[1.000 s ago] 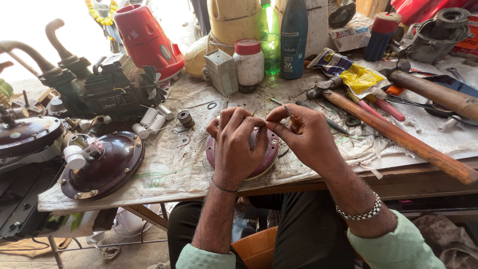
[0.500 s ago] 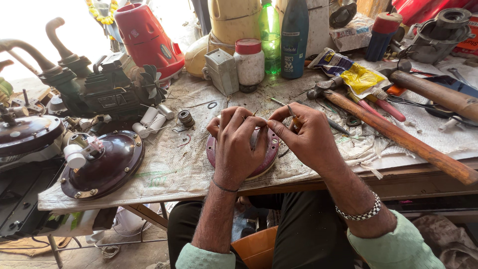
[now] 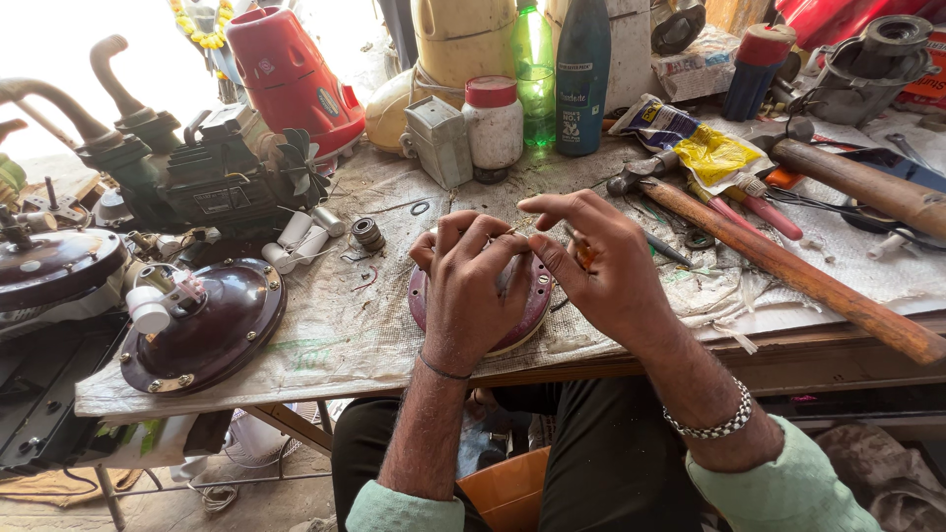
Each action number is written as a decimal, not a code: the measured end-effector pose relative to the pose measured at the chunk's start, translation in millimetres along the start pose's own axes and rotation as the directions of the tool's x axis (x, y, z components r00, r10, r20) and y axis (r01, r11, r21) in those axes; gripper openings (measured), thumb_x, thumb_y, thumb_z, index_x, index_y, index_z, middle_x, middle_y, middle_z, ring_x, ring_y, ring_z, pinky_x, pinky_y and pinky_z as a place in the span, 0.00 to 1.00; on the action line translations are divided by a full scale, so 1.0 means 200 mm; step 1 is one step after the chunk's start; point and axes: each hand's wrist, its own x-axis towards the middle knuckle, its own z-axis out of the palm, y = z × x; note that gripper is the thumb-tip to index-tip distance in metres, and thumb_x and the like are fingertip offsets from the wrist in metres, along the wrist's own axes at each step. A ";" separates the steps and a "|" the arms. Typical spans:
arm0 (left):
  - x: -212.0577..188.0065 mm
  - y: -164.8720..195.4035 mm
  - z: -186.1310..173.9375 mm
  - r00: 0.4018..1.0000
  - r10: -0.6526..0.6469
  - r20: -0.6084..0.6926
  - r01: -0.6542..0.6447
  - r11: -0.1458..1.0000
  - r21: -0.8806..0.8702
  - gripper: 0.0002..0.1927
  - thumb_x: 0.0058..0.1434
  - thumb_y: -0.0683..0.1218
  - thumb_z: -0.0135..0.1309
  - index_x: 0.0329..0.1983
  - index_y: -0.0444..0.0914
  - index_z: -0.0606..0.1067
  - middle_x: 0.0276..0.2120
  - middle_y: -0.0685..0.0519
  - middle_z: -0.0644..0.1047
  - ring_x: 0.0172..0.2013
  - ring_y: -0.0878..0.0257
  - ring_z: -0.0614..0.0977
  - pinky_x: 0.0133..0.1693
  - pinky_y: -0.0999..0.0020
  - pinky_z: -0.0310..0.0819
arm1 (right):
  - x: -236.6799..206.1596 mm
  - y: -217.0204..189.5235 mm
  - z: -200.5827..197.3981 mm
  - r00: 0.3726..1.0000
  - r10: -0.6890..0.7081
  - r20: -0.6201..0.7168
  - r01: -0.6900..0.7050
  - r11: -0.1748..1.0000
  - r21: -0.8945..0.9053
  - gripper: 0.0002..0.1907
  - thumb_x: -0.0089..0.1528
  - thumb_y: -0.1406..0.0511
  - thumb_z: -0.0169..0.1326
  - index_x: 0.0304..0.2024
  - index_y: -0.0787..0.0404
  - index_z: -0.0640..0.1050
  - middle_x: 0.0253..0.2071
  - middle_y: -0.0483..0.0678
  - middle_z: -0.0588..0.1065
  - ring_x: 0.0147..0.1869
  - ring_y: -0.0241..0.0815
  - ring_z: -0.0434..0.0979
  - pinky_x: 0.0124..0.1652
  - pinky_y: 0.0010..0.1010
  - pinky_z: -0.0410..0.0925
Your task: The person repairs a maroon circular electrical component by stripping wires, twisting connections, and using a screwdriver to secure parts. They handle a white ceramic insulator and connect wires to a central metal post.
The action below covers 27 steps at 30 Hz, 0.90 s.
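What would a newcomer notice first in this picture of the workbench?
First, the two hands at the centre: the left hand and right hand meet over a round maroon cover, pinching something thin between the fingertips. Next, the long wooden handle lying slantwise on the right. Then the red housing at the back left and the dark dome at the bench's left edge.

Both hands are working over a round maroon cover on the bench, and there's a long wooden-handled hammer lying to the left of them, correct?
Not quite. The hammer lies to the right of the hands, as the head view shows. The left hand and right hand do work over the round maroon cover.
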 end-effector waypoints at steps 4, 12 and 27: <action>0.00 0.00 -0.01 1.000 0.019 0.015 -0.020 0.999 0.027 0.08 0.57 0.45 0.65 0.40 0.45 0.83 0.44 0.61 0.79 0.54 0.58 0.73 0.52 0.53 0.54 | 0.00 -0.01 0.02 0.999 -0.020 -0.025 0.018 0.998 -0.056 0.12 0.66 0.68 0.59 0.52 0.61 0.80 0.45 0.52 0.77 0.48 0.44 0.80 0.46 0.34 0.72; 0.00 0.00 0.00 0.999 0.021 0.031 -0.022 0.999 0.031 0.08 0.55 0.46 0.67 0.38 0.44 0.83 0.46 0.60 0.78 0.55 0.57 0.72 0.54 0.53 0.53 | 0.00 0.02 0.02 0.994 -0.094 -0.062 0.088 0.992 -0.090 0.07 0.65 0.69 0.61 0.45 0.62 0.80 0.44 0.50 0.76 0.48 0.42 0.79 0.45 0.32 0.71; 0.00 0.02 -0.03 0.999 0.036 -0.016 -0.037 0.997 -0.068 0.18 0.49 0.55 0.70 0.41 0.46 0.83 0.56 0.53 0.72 0.60 0.54 0.71 0.57 0.51 0.52 | 0.00 0.10 0.02 0.964 0.262 -0.034 -0.260 0.963 0.067 0.07 0.62 0.67 0.61 0.42 0.62 0.81 0.36 0.41 0.76 0.25 0.26 0.65 0.25 0.21 0.61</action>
